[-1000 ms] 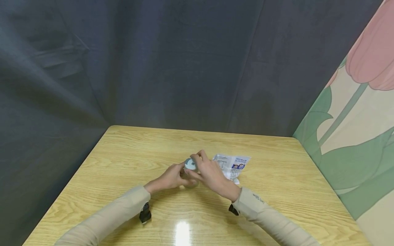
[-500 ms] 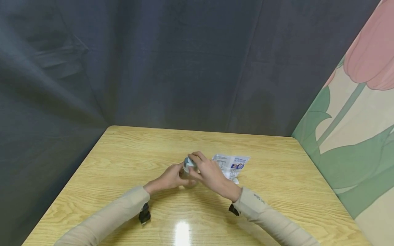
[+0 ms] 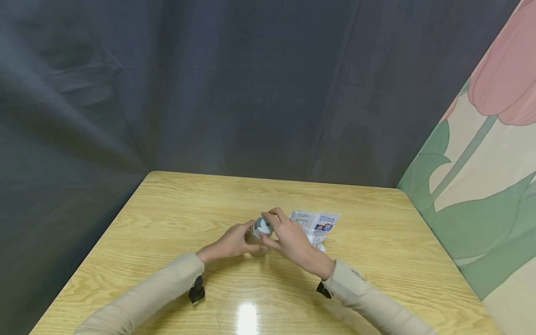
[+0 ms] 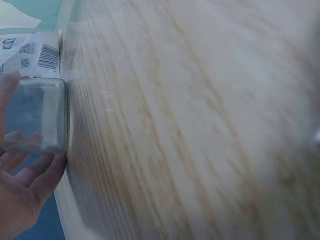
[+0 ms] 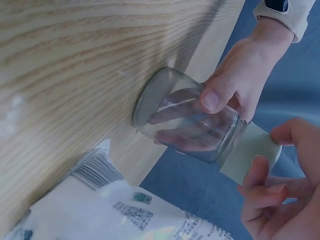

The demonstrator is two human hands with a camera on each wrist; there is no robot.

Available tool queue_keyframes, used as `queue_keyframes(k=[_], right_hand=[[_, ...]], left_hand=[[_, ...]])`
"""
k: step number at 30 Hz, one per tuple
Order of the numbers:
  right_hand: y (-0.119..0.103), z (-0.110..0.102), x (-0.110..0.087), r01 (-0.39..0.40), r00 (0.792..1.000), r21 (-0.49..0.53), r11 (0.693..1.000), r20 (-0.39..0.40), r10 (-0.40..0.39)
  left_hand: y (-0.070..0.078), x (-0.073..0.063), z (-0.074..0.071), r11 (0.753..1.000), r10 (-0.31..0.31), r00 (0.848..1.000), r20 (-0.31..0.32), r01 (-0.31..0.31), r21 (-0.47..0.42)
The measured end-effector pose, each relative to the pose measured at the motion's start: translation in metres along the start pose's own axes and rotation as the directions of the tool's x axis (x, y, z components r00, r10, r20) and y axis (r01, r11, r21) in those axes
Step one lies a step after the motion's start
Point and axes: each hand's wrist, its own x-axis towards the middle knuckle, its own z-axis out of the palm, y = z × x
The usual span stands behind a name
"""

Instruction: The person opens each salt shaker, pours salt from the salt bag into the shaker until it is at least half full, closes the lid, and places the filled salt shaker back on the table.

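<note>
A clear glass jar (image 5: 187,117) stands on the table, its base on the wood and nothing visible inside. My left hand (image 3: 230,241) grips the jar's side, thumb on the near side and fingers behind the glass. A pale, light-coloured lid (image 5: 251,152) sits at the jar's mouth, just past the threaded neck. With thumb and fingertips, my right hand (image 3: 295,242) holds the rim of this lid from the right. In the left wrist view, the jar's lower part (image 4: 50,112) shows, while the lid is out of frame.
A white printed packet (image 3: 314,227) with a barcode lies right of the jar, behind my right hand. The wooden table (image 3: 188,200) ends at a dark curtain (image 3: 251,93). A tulip-patterned wall (image 3: 494,186) borders the right.
My right hand has shifted slightly right and turned a little, and the lid's dark mark shows again from above. The left hand keeps its grip on the jar; the packet stays put.
</note>
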Motion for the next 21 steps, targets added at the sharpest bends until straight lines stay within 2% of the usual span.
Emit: queue_keyframes(k=[6,13,21], right_hand=[[0.000,-0.002,-0.005,0.005,1.000,-0.020,1.000,-0.009,-0.005],[0.002,-0.006,-0.011,-0.013,1.000,-0.013,1.000,0.007,0.013],[0.003,-0.008,-0.017,-0.010,1.000,-0.003,1.000,0.007,0.010]], left_hand=[[-0.001,-0.001,0.001,1.000,-0.002,1.000,-0.015,0.002,0.012],[-0.002,-0.001,0.001,0.999,0.045,0.998,-0.041,-0.045,-0.005],[-0.001,0.002,-0.001,0.999,0.031,0.998,-0.047,-0.032,-0.012]])
